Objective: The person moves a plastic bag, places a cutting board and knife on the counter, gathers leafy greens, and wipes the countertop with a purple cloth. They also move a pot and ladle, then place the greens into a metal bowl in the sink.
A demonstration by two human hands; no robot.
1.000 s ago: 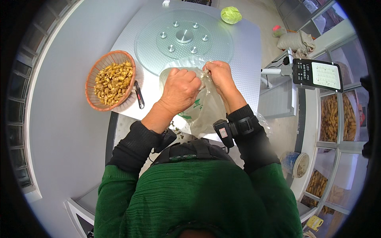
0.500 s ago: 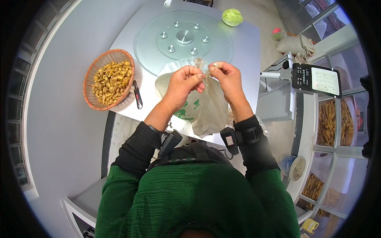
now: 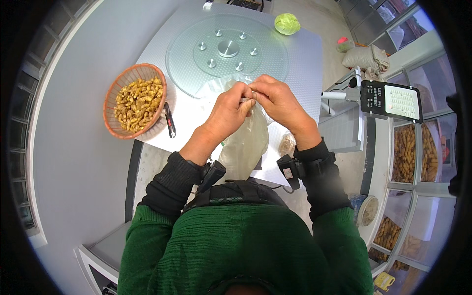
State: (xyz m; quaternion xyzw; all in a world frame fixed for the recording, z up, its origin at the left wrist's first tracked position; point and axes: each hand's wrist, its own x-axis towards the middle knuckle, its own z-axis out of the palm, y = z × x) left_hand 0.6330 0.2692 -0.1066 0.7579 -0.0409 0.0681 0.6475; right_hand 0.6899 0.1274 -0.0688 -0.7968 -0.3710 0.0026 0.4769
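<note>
A translucent plastic bag [image 3: 244, 150] hangs over the near edge of the table in front of me. My left hand [image 3: 229, 109] is closed around its gathered top, fingers pinched. Close against it, my right hand [image 3: 276, 102] also pinches the bag's upper edge, its fingertips partly hidden. What the bag holds cannot be made out. Beside my right wrist lies a small clear packet [image 3: 287, 144] with something brownish inside. To the left, an orange-rimmed basket [image 3: 109, 118] holds knobbly yellow-brown roots [image 3: 139, 104] that look like ginger. A utility knife [image 3: 169, 119] rests next to it.
A round glass turntable [image 3: 184, 64] with metal knobs covers the far part of the silvery table [image 3: 307, 64]. A green cabbage [image 3: 287, 23] sits at the far right corner. Right of the table a lamp head [image 3: 392, 101] juts in; a sack [image 3: 366, 58] stands beyond.
Both hands have drawn together at the bag's top, the right one moving left. The bag has narrowed and turned, hiding its green print, and the small packet beside it now shows more.
</note>
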